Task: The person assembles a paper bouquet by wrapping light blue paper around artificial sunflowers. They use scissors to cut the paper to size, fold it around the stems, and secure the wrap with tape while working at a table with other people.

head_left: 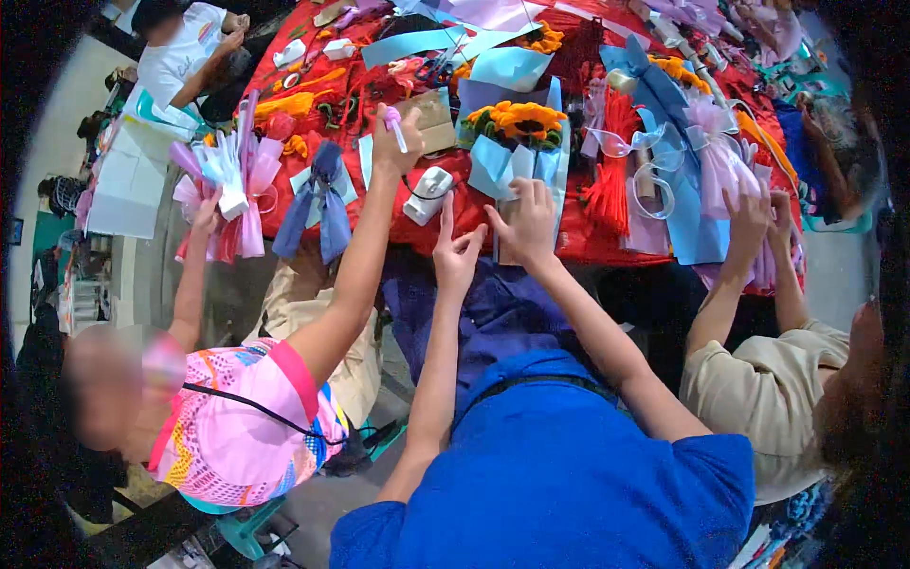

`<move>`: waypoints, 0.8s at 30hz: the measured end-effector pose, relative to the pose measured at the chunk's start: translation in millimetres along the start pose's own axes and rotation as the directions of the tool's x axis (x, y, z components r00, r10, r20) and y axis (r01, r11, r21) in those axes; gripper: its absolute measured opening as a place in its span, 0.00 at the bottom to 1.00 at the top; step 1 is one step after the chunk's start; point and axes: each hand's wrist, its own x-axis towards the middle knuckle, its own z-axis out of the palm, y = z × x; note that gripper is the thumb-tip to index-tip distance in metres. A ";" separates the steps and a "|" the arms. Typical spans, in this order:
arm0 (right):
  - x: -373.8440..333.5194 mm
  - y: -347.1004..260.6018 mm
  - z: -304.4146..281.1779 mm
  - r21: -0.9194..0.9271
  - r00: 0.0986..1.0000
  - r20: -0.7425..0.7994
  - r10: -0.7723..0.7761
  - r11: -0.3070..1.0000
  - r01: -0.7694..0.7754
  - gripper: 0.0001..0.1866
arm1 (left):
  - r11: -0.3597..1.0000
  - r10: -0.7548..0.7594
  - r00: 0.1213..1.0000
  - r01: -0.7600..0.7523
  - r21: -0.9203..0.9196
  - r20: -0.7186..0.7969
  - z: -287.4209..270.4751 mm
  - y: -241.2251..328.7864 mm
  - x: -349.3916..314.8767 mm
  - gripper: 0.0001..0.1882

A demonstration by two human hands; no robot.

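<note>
My right hand rests on the lower part of a light-blue paper wrap, thumb spread toward my left hand. In the wrap sits an orange-yellow crocheted-looking sunflower with green around it. My left hand is at the table's near edge, index finger stretched up and thumb out to the right, with nothing visible in it. Just above it lies a white block-shaped device with a dark cord. My two thumbs come close together.
A red-covered table carries flowers, paper and ribbons. At left, a co-worker's hand holds a small lilac-and-white piece near a blue wrapped bundle. At right stand red strands, a pink bouquet and another person's hands.
</note>
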 end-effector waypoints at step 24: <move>5.6 44.2 -13.8 0.363 0.946 0.158 0.282 0.875 -0.321 0.16 | 0.999 -0.010 0.998 0.012 -0.032 0.057 67.7 4.7 68.1 0.31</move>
